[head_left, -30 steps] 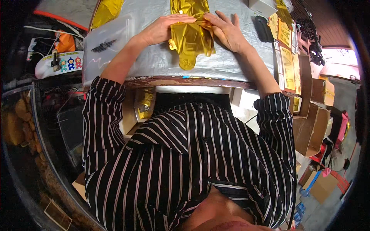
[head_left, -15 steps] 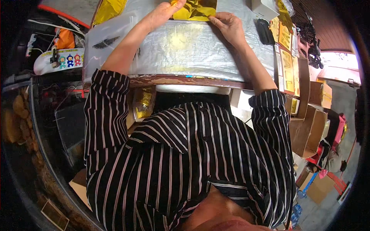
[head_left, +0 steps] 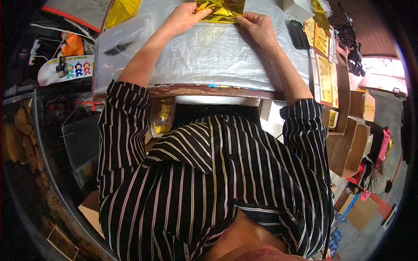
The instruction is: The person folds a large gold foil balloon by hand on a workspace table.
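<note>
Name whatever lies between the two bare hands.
The head view shows a shiny, crinkled gold foil piece between the left hand and right hand, both touching it.

We seem to be in a cluttered workshop: cartons [head_left: 358, 150] right of the table [head_left: 204, 56], a skateboard [head_left: 52, 74] left of it, foil [head_left: 221, 16] on it.

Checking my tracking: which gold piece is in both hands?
The middle gold piece: the left hand grips its left side, the right hand its near right corner. The upper left gold piece and upper right gold piece are untouched.
</note>
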A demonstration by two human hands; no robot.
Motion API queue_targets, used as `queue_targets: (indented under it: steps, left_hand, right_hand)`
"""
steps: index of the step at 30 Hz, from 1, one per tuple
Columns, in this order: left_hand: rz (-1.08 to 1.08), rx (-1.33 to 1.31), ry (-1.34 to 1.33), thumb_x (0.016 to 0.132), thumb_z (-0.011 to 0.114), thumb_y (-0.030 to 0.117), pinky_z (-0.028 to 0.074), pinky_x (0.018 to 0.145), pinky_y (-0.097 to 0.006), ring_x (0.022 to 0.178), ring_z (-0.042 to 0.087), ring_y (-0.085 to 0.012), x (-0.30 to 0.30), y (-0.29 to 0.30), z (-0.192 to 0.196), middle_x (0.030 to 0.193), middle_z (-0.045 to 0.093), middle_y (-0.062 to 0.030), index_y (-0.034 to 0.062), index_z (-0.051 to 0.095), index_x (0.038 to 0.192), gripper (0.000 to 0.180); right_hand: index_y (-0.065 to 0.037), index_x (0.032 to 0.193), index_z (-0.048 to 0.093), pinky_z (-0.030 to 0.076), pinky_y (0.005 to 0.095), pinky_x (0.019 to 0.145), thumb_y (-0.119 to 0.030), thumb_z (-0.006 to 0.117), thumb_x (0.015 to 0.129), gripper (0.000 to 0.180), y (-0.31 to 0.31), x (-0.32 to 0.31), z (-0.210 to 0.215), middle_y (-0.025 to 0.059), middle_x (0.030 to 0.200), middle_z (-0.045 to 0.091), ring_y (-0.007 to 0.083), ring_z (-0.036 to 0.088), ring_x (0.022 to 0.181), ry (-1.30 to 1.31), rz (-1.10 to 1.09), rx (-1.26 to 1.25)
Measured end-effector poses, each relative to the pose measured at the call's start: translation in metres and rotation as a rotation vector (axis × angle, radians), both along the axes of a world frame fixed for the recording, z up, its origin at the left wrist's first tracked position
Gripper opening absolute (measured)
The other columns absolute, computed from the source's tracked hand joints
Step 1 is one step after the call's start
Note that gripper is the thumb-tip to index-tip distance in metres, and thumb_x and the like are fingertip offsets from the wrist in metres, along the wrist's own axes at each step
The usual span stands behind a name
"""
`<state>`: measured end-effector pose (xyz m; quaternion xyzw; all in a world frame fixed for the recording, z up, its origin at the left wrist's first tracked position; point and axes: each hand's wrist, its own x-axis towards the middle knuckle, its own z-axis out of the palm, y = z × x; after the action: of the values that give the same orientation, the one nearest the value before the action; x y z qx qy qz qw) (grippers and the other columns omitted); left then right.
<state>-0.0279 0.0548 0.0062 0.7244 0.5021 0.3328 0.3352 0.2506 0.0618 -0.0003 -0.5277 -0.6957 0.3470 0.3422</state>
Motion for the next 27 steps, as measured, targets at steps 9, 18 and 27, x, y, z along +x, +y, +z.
queue_targets:
  steps: [9, 18, 27]
  left_hand:
    - [0.009, -0.004, 0.056, 0.104, 0.063, 0.044, 0.050, 0.079, -0.034, 0.084, 0.060, -0.0127, 0.003, -0.001, 0.004, 0.092, 0.071, -0.0044, -0.0023, 0.069, 0.112, 0.048]
    - [0.030, 0.015, -0.005, 0.105, 0.061, 0.041, 0.049, 0.080, -0.033, 0.085, 0.059, -0.0129, -0.001, -0.004, -0.004, 0.094, 0.070, -0.0041, -0.0021, 0.068, 0.110, 0.044]
    - [0.079, 0.018, 0.060, 0.104, 0.061, 0.043, 0.049, 0.075, -0.035, 0.080, 0.059, -0.0144, 0.003, 0.002, -0.005, 0.086, 0.068, -0.0058, -0.0030, 0.067, 0.107, 0.046]
  right_hand:
    - [-0.004, 0.113, 0.078, 0.056, 0.0261, 0.080, -0.013, 0.082, 0.087, 0.028, 0.002, 0.006, -0.009, 0.0038, 0.094, 0.079, 0.0080, 0.069, 0.084, 0.117, 0.111, 0.069]
    - [0.000, 0.107, 0.075, 0.050, 0.0213, 0.074, -0.008, 0.071, 0.098, 0.013, -0.001, -0.004, 0.000, 0.0005, 0.091, 0.073, 0.0046, 0.061, 0.080, 0.159, 0.189, 0.012]
    - [-0.003, 0.108, 0.078, 0.055, 0.0266, 0.077, -0.015, 0.080, 0.090, 0.022, -0.001, -0.001, -0.010, 0.0035, 0.093, 0.079, 0.0082, 0.068, 0.082, 0.237, 0.126, 0.048]
